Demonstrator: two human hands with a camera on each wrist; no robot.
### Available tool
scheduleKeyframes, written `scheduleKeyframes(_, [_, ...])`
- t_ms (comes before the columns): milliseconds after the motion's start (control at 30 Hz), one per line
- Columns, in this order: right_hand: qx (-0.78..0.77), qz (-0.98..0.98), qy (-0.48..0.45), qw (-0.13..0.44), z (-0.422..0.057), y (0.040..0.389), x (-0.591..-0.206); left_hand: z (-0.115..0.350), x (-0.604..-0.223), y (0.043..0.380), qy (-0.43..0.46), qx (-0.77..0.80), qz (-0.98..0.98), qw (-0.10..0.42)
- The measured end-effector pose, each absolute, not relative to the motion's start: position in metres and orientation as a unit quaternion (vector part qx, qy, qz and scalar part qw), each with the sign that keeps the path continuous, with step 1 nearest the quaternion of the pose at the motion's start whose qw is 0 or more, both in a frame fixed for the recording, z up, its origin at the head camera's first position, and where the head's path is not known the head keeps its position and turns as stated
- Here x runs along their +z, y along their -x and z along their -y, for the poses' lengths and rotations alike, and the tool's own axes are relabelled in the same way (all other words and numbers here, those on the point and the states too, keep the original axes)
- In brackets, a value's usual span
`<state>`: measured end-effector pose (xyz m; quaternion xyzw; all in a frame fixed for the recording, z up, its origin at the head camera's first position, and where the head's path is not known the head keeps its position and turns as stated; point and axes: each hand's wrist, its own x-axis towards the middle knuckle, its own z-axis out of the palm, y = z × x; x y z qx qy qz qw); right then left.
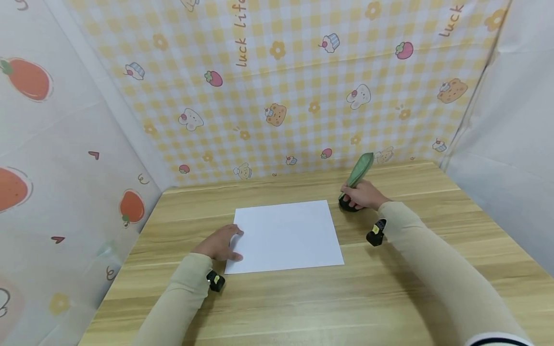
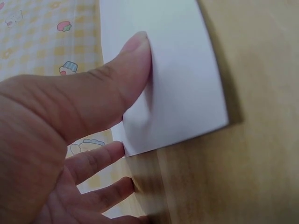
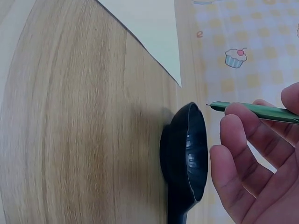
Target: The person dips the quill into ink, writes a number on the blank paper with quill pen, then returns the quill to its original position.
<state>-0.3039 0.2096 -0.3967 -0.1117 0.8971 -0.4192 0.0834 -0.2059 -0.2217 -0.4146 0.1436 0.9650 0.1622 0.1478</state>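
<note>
A blank white sheet of paper (image 1: 285,235) lies flat on the wooden table. My left hand (image 1: 218,244) rests at its left edge, thumb and a finger spread and touching the sheet. In the left wrist view the thumb (image 2: 133,65) lies over the paper. To the right of the sheet, my right hand (image 1: 365,194) holds a green pen (image 3: 261,111) with a broad, leaf-like upper end. Its fine tip is bare in the right wrist view. Just beside the tip stands a black cup-shaped holder (image 3: 174,154), partly hidden by the hand in the head view.
A yellow checked cloth (image 1: 294,86) with cartoon prints hangs behind the table (image 1: 303,307). White sheeting (image 1: 519,134) closes the right side, and a strawberry-printed sheet (image 1: 78,158) the left. Each wrist wears a small black camera (image 1: 215,281).
</note>
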Motion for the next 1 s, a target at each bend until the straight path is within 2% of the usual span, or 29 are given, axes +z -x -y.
scheduleKeyframes(1000, [-0.482, -0.855, 0.156, 0.112, -0.17, 0.301, -0.41, 0.221, -0.412, 0.203, -0.137, 0.172, -0.963, 0.153])
